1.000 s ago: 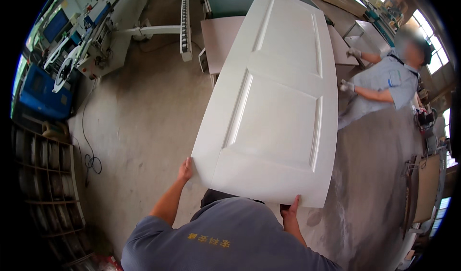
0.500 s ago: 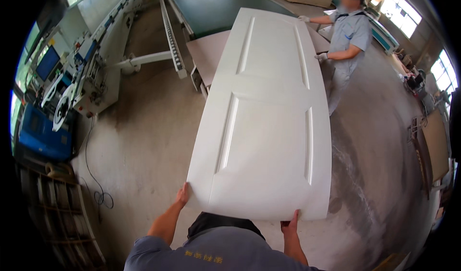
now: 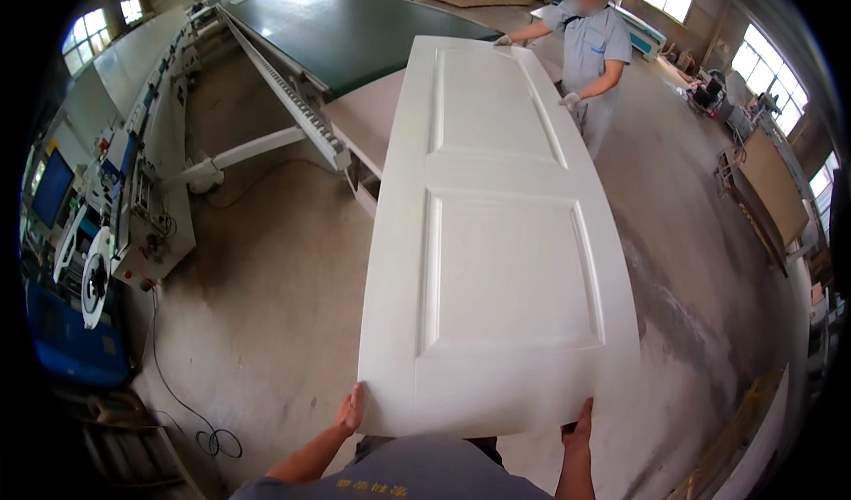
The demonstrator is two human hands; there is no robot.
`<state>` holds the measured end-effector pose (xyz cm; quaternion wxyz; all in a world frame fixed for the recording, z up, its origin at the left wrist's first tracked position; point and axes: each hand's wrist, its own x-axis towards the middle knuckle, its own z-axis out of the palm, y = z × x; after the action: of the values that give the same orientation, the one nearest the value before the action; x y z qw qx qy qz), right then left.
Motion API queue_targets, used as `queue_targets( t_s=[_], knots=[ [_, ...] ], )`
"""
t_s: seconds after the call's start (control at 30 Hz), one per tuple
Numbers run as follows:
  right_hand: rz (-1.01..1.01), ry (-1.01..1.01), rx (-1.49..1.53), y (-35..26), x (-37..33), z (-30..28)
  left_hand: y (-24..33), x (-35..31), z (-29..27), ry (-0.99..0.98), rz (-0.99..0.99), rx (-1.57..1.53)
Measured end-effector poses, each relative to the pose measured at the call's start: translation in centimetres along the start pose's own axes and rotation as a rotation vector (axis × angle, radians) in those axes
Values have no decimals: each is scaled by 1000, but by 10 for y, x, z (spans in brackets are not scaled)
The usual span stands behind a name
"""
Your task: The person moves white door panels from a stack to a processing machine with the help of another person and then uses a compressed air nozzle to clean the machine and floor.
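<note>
A white door panel with two raised rectangular mouldings stretches away in front of me, face up. My left hand is closed on its left edge at the near corner. At the near edge, toward the right, my right hand grips the panel with the thumb on top; its other fingers are mostly hidden underneath. A co-worker in a grey shirt and white gloves stands at the far right and has both hands on the panel's far end and right edge.
Beyond the panel lies a long table with a dark green top. To the left run a slotted metal rail and a machine with a reel. A black cable coils on the floor. Boards lean at the right.
My view has turned right and lifted, so the green table and co-worker sit further left. The panel's mouldings face me more squarely. Both my hands keep their hold on it.
</note>
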<state>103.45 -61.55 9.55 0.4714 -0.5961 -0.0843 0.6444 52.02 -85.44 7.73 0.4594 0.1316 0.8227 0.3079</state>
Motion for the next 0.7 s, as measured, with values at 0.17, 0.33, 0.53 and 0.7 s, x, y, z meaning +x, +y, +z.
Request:
queue_targets(
  t_s=[0.17, 0.33, 0.53, 0.7],
  knots=[
    [-40, -66, 73, 35, -84, -6, 29, -34, -71, -87, 5, 112],
    [-103, -94, 172, 105, -154, -15, 16, -47, -133, -51, 102, 197],
    [-184, -163, 309, 202, -244, -11, -39, -18, -221, 49, 306, 254],
    [-154, -119, 427, 294, -322, 11, -16, -3, -325, -296, 170, -18]
  ],
)
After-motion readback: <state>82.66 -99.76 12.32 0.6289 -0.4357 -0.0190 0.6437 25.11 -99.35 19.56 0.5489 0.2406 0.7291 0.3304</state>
